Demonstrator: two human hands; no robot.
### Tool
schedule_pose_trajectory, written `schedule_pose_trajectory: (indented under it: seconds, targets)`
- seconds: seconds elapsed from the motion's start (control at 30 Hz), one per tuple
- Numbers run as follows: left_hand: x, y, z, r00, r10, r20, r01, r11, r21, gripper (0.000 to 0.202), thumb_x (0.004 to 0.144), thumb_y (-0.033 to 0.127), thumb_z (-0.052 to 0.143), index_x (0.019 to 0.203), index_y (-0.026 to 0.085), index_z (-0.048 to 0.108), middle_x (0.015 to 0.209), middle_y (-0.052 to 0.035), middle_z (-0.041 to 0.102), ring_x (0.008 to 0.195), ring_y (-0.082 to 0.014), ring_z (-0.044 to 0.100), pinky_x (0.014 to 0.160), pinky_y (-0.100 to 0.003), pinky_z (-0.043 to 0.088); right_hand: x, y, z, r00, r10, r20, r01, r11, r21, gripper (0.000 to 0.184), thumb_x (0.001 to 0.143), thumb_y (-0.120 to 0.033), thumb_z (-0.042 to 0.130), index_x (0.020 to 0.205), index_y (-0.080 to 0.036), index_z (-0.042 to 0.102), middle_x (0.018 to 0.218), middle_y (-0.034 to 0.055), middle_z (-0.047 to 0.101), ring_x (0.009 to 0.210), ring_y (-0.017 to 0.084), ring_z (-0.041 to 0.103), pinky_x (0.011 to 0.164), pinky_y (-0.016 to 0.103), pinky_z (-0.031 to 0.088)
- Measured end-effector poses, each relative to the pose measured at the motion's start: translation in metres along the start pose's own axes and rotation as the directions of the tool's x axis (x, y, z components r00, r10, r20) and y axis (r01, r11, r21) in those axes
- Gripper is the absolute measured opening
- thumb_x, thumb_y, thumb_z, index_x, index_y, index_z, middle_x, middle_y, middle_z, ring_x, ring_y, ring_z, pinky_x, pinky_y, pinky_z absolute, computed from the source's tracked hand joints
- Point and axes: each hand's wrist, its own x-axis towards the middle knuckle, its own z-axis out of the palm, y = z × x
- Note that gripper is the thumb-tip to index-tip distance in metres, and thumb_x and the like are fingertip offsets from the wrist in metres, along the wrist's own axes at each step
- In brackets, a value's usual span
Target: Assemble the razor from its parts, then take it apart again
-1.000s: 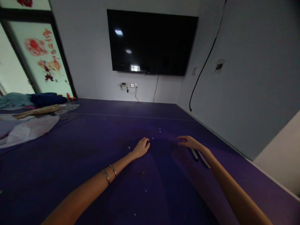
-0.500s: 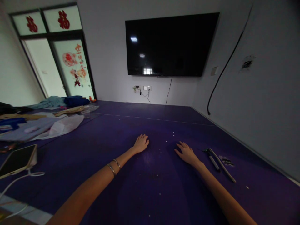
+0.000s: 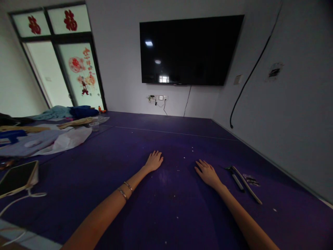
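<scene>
On the purple surface (image 3: 145, 215), left hand (image 3: 154, 161) and right hand (image 3: 208, 173) are apparently rested, fingers slightly spread, any grip requiring closure.

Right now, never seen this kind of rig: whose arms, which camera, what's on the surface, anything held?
No machine here: these are a person's own bare arms, seen by one camera worn on the head, looking forward and down. The left hand, with bracelets up its forearm, and the right hand are spread palm down at the purple surface. Neither holds anything. Beyond the right hand lie a slim tool and a pale curved strip. Far to the left are a phone, a whitish sheet and bunched cloths. A dark TV hangs on the wall ahead.
</scene>
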Motion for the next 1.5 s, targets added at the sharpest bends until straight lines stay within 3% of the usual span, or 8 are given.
schedule_pose_trajectory:
  seconds: [0.37, 0.6, 1.5]
  targets:
    - [-0.0012, -0.0036, -0.0006, 1.0, 0.014, -0.023, -0.016, 0.997, -0.072, 0.049, 0.092, 0.04, 0.022, 0.127, 0.014, 0.045, 0.138, -0.0153, 0.04, 0.132, -0.0291, 0.029, 0.105, -0.047, 0.024, -0.0023, -0.0018, -0.0034, 1.0, -0.011, -0.016, 0.011, 0.999, 0.04, 0.055, 0.09, -0.046, 0.029, 0.134, -0.016, 0.043, 0.142, 0.011, 0.037, 0.133, 0.027, 0.027, 0.105, 0.044, 0.021]
    - [0.0007, -0.0063, 0.0003, 1.0, 0.017, 0.0, -0.017, 0.999, -0.045, 0.046, 0.09, 0.036, 0.031, 0.127, 0.013, 0.046, 0.14, -0.0152, 0.038, 0.132, -0.0291, 0.027, 0.106, -0.047, 0.024, -0.0051, -0.0025, -0.0057, 0.999, -0.015, -0.033, 0.017, 0.997, 0.072, 0.052, 0.09, -0.042, 0.031, 0.131, -0.016, 0.047, 0.14, 0.0119, 0.039, 0.132, 0.026, 0.029, 0.105, 0.044, 0.022]
    - [-0.0008, -0.0093, 0.0022, 1.0, 0.023, -0.009, -0.023, 0.999, -0.024, 0.049, 0.09, 0.038, 0.029, 0.129, 0.013, 0.047, 0.14, -0.0133, 0.039, 0.132, -0.0286, 0.028, 0.106, -0.045, 0.025, -0.0087, -0.0045, -0.0069, 0.998, -0.004, -0.057, 0.009, 0.996, 0.094, 0.05, 0.089, -0.041, 0.031, 0.13, -0.017, 0.049, 0.139, 0.0101, 0.042, 0.131, 0.026, 0.031, 0.105, 0.042, 0.023]
